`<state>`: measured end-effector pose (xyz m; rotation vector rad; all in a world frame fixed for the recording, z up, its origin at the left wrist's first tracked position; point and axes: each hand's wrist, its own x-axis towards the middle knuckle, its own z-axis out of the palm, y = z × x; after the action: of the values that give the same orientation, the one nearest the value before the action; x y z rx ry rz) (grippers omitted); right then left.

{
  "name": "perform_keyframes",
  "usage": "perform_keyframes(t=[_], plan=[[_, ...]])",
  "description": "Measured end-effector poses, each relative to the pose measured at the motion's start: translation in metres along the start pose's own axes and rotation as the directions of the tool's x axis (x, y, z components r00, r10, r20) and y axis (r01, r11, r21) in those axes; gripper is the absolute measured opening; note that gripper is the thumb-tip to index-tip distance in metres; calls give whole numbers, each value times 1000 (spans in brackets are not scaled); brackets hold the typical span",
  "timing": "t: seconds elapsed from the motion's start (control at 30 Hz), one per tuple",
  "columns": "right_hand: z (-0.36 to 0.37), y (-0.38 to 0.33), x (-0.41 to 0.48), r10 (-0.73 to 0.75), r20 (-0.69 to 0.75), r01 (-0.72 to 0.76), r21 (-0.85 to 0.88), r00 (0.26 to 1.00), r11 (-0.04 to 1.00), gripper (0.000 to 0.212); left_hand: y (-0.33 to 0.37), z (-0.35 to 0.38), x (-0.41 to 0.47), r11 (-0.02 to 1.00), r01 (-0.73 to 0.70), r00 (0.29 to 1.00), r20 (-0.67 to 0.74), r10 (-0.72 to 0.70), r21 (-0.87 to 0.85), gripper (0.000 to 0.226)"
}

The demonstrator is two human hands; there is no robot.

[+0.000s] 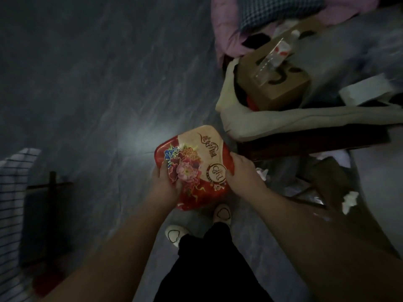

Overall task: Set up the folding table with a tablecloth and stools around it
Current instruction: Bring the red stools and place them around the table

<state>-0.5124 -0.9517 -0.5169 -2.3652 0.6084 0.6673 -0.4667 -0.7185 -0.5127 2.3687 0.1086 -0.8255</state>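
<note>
I hold a flat red and cream tin (196, 158) with printed flowers in front of me, above the grey floor. My left hand (165, 182) grips its near left edge, thumb on the flowered lid. My right hand (242, 175) grips its right edge, fingers curled round the rim. A dark folded frame with a crossbar (46, 214), perhaps the folding table or a stool, stands at the lower left beside a black-and-white checked cloth (13, 192). The scene is dim.
At the right a dark wooden bench (316, 140) carries a cream bag (272, 120), a brown cardboard box (277, 83), a plastic bottle (274, 55) and pink bedding (229, 40). Crumpled tissues and wrappers (349, 201) lie below it. My slippered feet (222, 214) stand on the marbled grey floor (98, 83).
</note>
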Motion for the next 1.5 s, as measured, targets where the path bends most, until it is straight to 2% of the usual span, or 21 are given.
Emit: perform_keyframes(t=[0.07, 0.13, 0.23, 0.37, 0.47, 0.57, 0.7, 0.93, 1.1, 1.27, 1.37, 1.5], plan=[[26, 14, 40, 4, 3, -4, 12, 1000, 1000, 59, -53, 41, 53, 989, 72, 997, -25, -76, -133, 86], [50, 26, 75, 16, -22, -16, 19, 1000, 1000, 64, -90, 71, 84, 971, 150, 984, -65, -164, -188, 105], [77, 37, 113, 63, -51, -60, 68, 997, 996, 84, -85, 81, 91, 958, 201, 970, -99, -224, -203, 121], [96, 50, 136, 141, -11, -137, 190, 990, 972, 101, -88, 96, 98, 950, 196, 963, -135, -234, -244, 125], [97, 50, 137, 160, 9, -156, 265, 987, 951, 98, -89, 98, 96, 945, 217, 957, -136, -255, -245, 125], [94, 37, 125, 142, 8, -139, 260, 990, 956, 95, -90, 84, 88, 943, 188, 964, -134, -231, -275, 122], [86, -9, 102, 99, -37, -88, 213, 994, 973, 95, -101, 39, 69, 938, 148, 967, -154, -204, -314, 119], [42, -140, 32, -154, -116, 158, 25, 981, 987, 99, -110, -74, -8, 919, 130, 923, -294, -250, -373, 113], [-15, -252, -59, -378, -86, 375, -47, 922, 926, 91, -95, -189, -103, 938, 123, 872, -415, -259, -325, 107], [-71, -353, -166, -492, -72, 471, -198, 867, 859, 81, -80, -299, -205, 956, 90, 817, -528, -231, -278, 99], [-94, -395, -223, -560, -83, 530, -235, 825, 815, 82, -74, -345, -261, 969, 80, 779, -592, -208, -235, 97], [-105, -432, -275, -636, -85, 596, -271, 767, 756, 81, -75, -378, -322, 973, 135, 706, -672, -226, -186, 95]])
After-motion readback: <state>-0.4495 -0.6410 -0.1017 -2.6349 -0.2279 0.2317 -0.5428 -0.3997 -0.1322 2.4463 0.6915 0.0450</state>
